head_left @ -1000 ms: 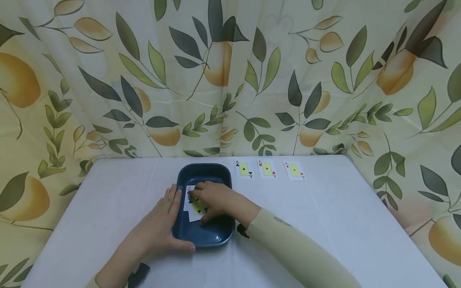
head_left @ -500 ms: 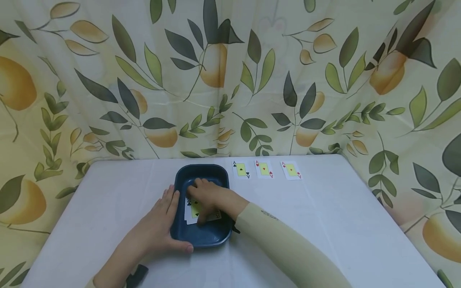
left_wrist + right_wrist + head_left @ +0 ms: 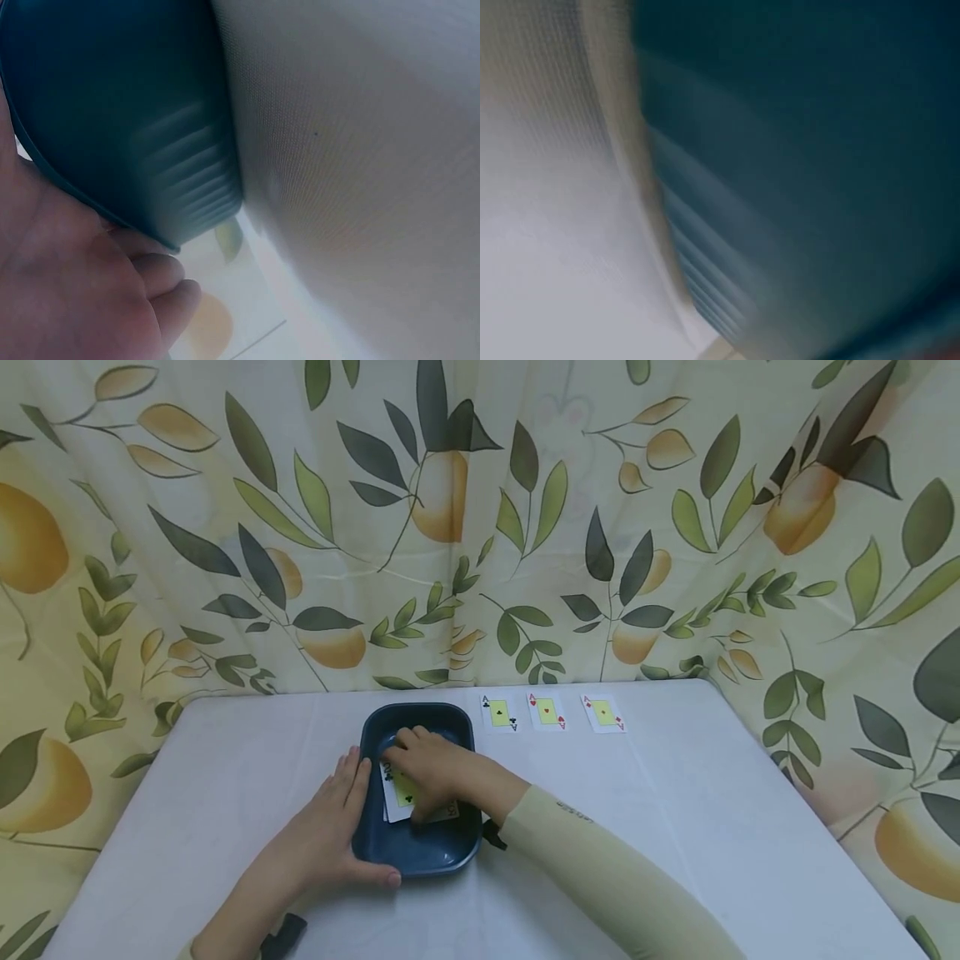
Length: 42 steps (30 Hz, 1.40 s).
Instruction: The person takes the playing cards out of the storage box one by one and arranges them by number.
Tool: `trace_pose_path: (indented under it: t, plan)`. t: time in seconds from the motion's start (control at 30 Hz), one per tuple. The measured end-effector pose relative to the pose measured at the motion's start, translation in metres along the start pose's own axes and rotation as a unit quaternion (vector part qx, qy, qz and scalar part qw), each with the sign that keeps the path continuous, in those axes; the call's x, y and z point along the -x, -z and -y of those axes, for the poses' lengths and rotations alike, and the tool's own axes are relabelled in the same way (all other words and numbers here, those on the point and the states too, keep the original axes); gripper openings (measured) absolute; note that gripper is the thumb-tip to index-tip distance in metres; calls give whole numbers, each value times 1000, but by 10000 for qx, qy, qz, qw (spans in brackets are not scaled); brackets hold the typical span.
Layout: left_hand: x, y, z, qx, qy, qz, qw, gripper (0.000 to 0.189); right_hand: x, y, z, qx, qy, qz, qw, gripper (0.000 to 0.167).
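Note:
Playing cards (image 3: pixel 402 788), overlapping with black clubs and yellow middles, lie in a dark blue tray (image 3: pixel 442 860). My right hand (image 3: pixel 431 770) reaches into the tray and holds the upper card, fingers at its far edge and thumb at the near end. The hand covers much of the cards. My left hand (image 3: pixel 330 827) rests along the tray's left side, fingers straight against the rim and thumb stretched toward its near corner. In the left wrist view the fingers (image 3: pixel 161 277) lie beside the tray's ribbed outer wall. The right wrist view shows only the tray's outer wall (image 3: pixel 780 150) and cloth.
Three aces lie in a row to the right of the tray's far end: clubs (image 3: pixel 498 713), hearts (image 3: pixel 547 712) and diamonds (image 3: pixel 603 713). White cloth (image 3: pixel 600 827) covers the table. Behind it hangs a fruit-and-leaf patterned curtain (image 3: pixel 480 568).
My right hand has shifted slightly within the tray, and the cards under it have turned and slid; the red-marked card's corner is now covered. My left hand stays on the tray.

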<state>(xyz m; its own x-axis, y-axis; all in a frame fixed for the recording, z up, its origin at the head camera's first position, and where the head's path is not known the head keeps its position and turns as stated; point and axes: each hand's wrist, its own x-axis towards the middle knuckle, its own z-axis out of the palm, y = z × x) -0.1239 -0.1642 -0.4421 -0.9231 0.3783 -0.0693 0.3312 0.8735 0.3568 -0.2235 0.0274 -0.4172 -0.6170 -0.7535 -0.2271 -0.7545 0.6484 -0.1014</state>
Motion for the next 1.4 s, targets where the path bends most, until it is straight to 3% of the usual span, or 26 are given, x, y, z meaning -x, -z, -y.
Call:
trace_pose_path:
  t: [0.13,0.4,0.7,0.93,1.4]
  plan:
    - [0,1,1,31,35,57,10000,148,7,9,-1,-241,9,-149,9996,98]
    - [0,-2,4,-93,37,-141,9999,150,27,37,-12,-791,-139,-722,9942,94]
    - [-1,0,-1,-80,109,-174,9998,150,59,52,-38,-873,-548,-1024,9894,95]
    - [0,-1,-2,-34,125,-110,9999,150,81,45,-57,-943,-927,-937,9868,95]
    - [1,1,-5,2,150,-49,9999,152,113,7,-87,-1118,-1380,-600,9823,91]
